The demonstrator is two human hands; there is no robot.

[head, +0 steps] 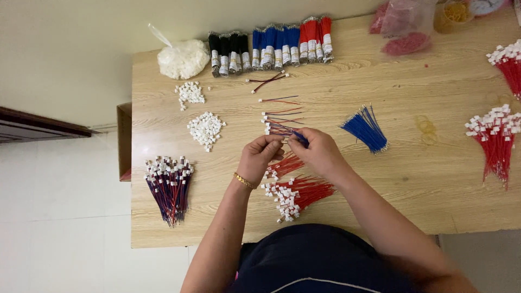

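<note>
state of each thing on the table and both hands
left hand: pinching a small white connector
right hand: pinching a blue wire
loose blue wires: fanned, untouched
finished bundle: piled at left
white connectors: loose heap
connector bag: twisted shut

Your single head camera looks almost straight down from close above the wooden table (434, 179), its far edge at the frame's top.
</note>
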